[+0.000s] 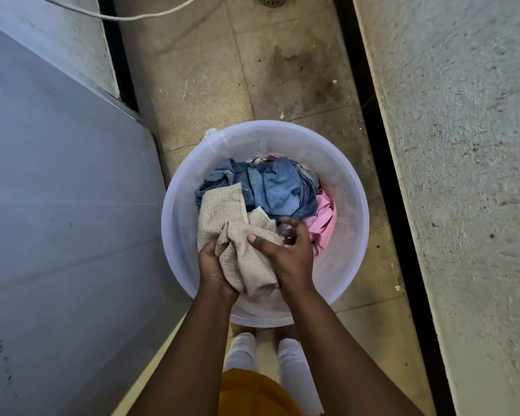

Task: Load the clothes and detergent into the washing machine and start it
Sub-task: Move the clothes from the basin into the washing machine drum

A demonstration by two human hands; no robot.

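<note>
Clothes (270,187), blue, pink and beige, lie heaped in a pale round basin (354,205) on the tiled floor (207,85); at its near side the left hand (213,274) curls round the beige cloth (243,262); the right hand (291,259) clamps it under the thumb; a grey-blue panel (57,190) stands left.

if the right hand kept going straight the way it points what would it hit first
Likely the blue garment heaped just beyond the right hand, with the pink cloth beside that line; depth from above is unclear.
</note>
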